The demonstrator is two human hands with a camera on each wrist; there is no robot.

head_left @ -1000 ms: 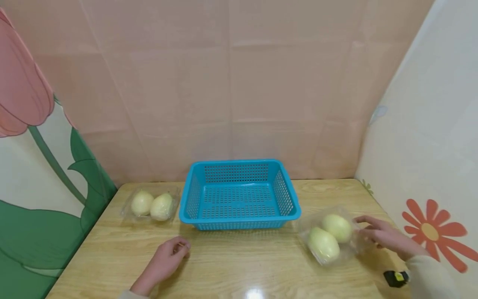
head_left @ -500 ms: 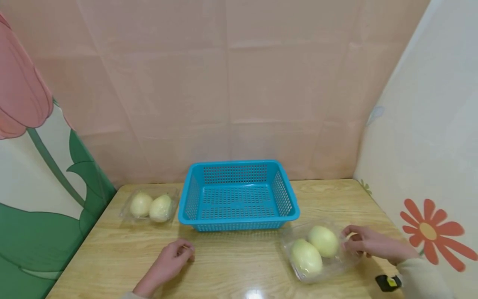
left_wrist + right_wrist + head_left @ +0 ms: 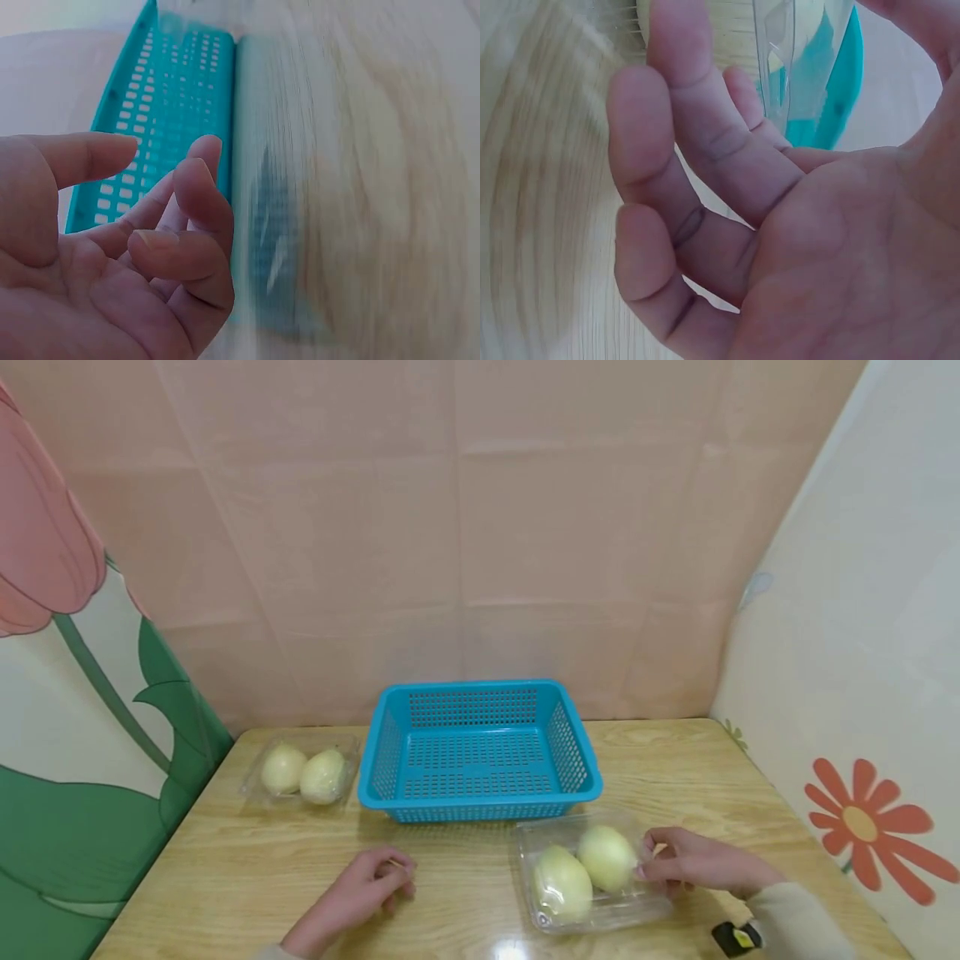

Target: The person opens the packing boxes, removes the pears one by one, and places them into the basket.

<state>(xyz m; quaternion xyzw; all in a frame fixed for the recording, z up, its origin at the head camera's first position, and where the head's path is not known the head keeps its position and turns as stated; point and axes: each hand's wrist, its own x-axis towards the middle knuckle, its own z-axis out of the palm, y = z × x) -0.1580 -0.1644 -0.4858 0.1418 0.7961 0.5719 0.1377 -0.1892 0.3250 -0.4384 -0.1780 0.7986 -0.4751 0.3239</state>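
Note:
My right hand (image 3: 693, 864) pinches the right end of a clear plastic box (image 3: 622, 914) in the head view. Inside lie two round, pale yellow-green fruits, side by side. Part of that box (image 3: 776, 45) shows beyond my curled fingers (image 3: 641, 112) in the right wrist view. My left hand (image 3: 367, 889) holds nothing, its fingers loosely bent over the table, left of the box. The left wrist view shows its thumb apart from the fingers (image 3: 202, 199). A blue perforated basket (image 3: 480, 810) stands just behind the box.
A second clear box (image 3: 258, 789) with two similar fruits sits left of the basket. A black device with a yellow mark (image 3: 738, 937) is by my right wrist. The wooden table (image 3: 450, 902) meets a pinkish backdrop and patterned side walls.
My right hand has brought the clear box with the two fruits leftward, from the right side to in front of the basket's right part. My left hand has shifted slightly right.

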